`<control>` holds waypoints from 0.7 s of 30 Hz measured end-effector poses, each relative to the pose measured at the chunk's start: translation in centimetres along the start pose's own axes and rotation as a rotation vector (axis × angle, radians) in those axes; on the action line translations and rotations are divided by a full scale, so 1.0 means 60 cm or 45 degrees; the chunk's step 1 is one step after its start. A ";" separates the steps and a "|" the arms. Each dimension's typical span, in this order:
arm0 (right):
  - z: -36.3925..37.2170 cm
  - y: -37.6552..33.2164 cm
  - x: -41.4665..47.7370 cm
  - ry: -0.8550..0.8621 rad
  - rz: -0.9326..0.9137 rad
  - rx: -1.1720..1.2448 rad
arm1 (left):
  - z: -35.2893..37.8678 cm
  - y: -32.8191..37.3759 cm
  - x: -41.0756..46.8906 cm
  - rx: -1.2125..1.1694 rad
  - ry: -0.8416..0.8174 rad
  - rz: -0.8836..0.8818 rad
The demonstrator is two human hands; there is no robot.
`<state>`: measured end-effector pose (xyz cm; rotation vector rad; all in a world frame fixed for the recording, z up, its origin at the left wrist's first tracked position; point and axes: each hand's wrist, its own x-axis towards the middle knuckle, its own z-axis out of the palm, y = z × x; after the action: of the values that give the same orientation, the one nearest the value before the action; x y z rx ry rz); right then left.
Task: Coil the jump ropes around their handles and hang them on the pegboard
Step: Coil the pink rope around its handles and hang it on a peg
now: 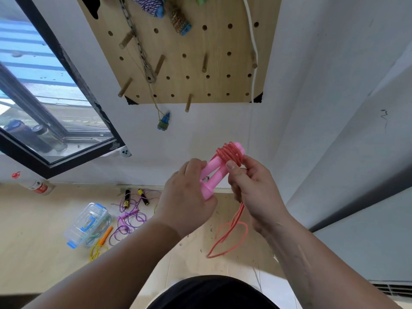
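My left hand (185, 197) grips the lower ends of two pink handles (213, 172) held side by side. Several turns of red rope (230, 152) are wound round their upper ends. My right hand (252, 188) pinches the rope beside the coil, and the loose red rope (229, 237) hangs from it down to the floor. Above on the wall is the wooden pegboard (200, 70) with wooden pegs; coiled ropes with blue handles (180, 21) hang on it, and a small blue-handled bundle (163, 121) dangles below its edge.
On the wooden floor lie a purple rope with black and yellow handles (133, 206), a clear plastic box with blue latches (87, 224), an orange and yellow rope (100, 244) and a white bottle (35, 186). A window (44, 103) is at the left, a grey wall at the right.
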<state>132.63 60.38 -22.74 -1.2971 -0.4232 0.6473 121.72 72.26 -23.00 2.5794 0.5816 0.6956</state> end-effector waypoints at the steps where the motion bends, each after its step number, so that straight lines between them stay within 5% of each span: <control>1: -0.004 -0.001 0.000 -0.038 0.005 0.052 | -0.006 0.004 0.002 -0.098 -0.029 -0.094; 8: -0.038 -0.005 0.009 -0.216 -0.002 -0.035 | -0.031 0.015 0.013 -1.066 -0.458 -0.709; 13: -0.047 -0.017 0.006 -0.172 -0.171 -0.044 | -0.056 0.020 0.015 -1.483 -0.720 -0.796; 17: -0.050 -0.020 0.002 -0.207 -0.206 -0.218 | -0.065 0.016 0.018 -1.366 -0.720 -0.771; 21: -0.064 -0.019 0.004 -0.246 0.012 -0.371 | -0.065 0.004 0.029 -0.773 -0.557 -0.578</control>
<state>135.41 57.52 -22.51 -1.5177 -0.6897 0.7420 121.02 73.95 -19.16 1.8533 0.6513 0.1104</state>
